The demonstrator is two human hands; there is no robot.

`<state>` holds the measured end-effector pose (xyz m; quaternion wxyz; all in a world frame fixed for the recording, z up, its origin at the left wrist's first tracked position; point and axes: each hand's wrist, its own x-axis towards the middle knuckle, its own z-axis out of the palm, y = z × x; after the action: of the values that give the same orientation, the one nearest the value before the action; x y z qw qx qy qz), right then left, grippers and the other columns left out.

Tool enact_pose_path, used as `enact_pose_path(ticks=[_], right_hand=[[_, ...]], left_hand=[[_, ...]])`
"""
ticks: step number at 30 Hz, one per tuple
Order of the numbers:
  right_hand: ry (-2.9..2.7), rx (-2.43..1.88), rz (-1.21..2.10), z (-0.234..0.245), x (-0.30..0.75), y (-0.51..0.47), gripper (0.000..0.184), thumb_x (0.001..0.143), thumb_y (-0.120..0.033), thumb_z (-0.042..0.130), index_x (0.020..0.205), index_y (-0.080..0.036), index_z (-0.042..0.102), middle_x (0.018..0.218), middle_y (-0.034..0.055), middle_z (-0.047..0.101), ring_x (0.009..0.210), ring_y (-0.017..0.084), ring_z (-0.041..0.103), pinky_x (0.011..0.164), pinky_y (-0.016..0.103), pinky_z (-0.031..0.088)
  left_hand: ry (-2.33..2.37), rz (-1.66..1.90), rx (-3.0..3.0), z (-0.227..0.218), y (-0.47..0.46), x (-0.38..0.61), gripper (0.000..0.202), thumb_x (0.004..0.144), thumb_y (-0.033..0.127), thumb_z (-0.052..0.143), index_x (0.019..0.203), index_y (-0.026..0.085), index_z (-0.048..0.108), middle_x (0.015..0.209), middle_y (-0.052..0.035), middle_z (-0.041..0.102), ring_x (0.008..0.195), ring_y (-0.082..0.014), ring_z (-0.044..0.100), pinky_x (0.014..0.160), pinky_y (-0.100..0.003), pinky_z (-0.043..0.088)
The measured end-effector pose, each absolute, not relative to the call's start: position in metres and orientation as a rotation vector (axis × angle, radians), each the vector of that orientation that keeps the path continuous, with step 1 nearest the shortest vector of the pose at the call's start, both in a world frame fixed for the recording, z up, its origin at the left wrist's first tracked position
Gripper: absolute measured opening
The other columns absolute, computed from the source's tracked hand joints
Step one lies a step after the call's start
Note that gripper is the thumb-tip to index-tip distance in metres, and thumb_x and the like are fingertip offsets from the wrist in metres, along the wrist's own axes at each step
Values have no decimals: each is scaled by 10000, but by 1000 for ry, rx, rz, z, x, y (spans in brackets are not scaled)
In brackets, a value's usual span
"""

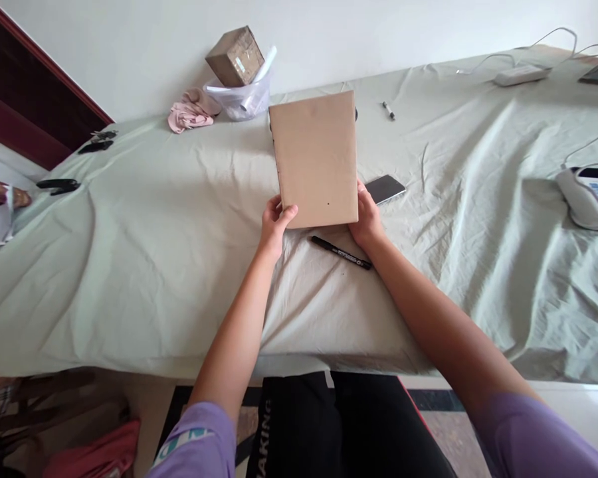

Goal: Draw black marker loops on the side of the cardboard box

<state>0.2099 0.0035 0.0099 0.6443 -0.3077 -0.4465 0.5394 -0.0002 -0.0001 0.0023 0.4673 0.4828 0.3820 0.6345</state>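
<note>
A plain brown cardboard box (316,156) is held up in front of me, its flat face turned my way. My left hand (276,219) grips its lower left corner, thumb on the front face and the other fingers mostly hidden behind. At the lower right edge, my right hand (367,216) is closed on the box, its fingertips partly out of sight. Just below the box lies a black marker pen (341,252) on the cloth. Beside my right hand, a dark-screened smartphone (385,189) rests flat, partly covered by the hand.
A pale green cloth (154,265) covers the table. Along the wall are a pink cloth (193,111) and a clear plastic tub (242,99) topped by a small carton (236,56). A small pen (389,111), power strip (522,75) and white device (591,196) lie rightward. Another person's hand (2,192) shows far left.
</note>
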Motion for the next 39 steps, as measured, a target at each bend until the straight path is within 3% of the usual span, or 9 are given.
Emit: enact_pose_path(ticks=[5,16,22,27,39], right_hand=[[-999,-662,1203,10,208,4,580,767,-774,705,1164,-353,669,1388,-35,692,1483,295,491,1230,480,444],[-1088,-623,1187,20,206,-4,606,803,-807,665,1184,-336,690,1352,-6,709,1469,335,506,1181,463,505],[-1108,-677,1177,18,207,-3,713,790,-865,633,1280,-349,668,1329,3,715,1416,357,555,1106,487,556],[-1120,-685,1162,16,207,-3,712,780,-893,620,1238,-349,663,1332,10,710,1406,349,567,1108,487,550],[-1105,-670,1191,19,207,-3,679,777,-854,651,1220,-341,672,1366,1,698,1455,346,520,1143,476,538]], left_hand=[[927,1561,1182,3,-1,1,698,589,673,924,1047,235,632,1165,-99,727,1187,-311,684,1018,-430,531],[930,1576,1176,2,0,1,716,589,679,926,1069,232,639,1178,-98,730,1213,-321,678,1044,-445,535],[938,1567,1194,1,0,1,718,599,701,913,1069,236,632,1158,-102,728,1225,-336,669,1059,-462,523],[941,1566,1211,-2,2,1,753,616,719,892,1121,228,624,1176,-125,712,1304,-367,628,1111,-492,492],[941,1586,1167,0,1,2,739,575,700,924,1071,249,613,1172,-88,709,1262,-334,644,1071,-456,513]])
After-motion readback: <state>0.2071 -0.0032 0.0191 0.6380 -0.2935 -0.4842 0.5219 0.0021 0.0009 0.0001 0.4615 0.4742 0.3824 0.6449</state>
